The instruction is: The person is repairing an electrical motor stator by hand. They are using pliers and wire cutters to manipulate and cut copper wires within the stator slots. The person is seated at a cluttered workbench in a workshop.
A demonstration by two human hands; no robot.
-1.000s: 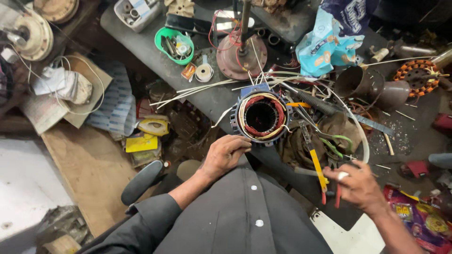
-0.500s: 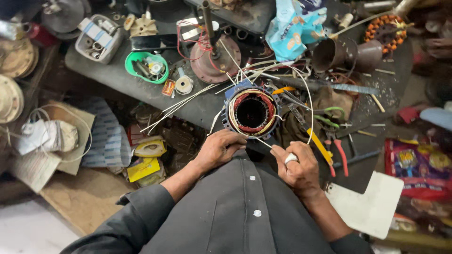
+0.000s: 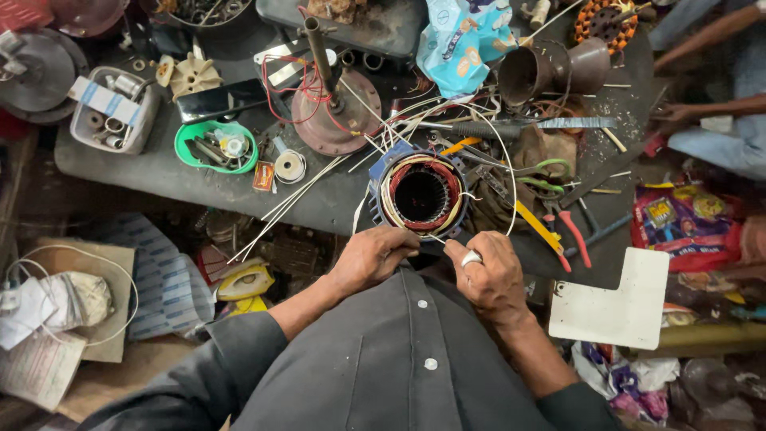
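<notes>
Clutter is covering a dark workbench [image 3: 199,179] from edge to edge, and more is lying on the floor below it. At far left a grey tray [image 3: 112,108] of small parts is sitting beside a green bowl [image 3: 214,152] of bits, with a small wire spool [image 3: 289,166] just right of the bowl. Behind them a rusty round base with an upright rod [image 3: 331,112] is standing among white wires. At the near edge a motor winding [image 3: 420,195], a blue ring wrapped in copper and red wire, is lying open side up. The left hand [image 3: 373,255] is curling its fingers against the winding's near rim, while the right hand [image 3: 491,275], wearing a ring, is pinching a thin white wire [image 3: 435,237] leading from it. Further right, pliers with red handles [image 3: 568,231] are lying near a white board [image 3: 614,299] and a colourful packet [image 3: 686,223]
</notes>
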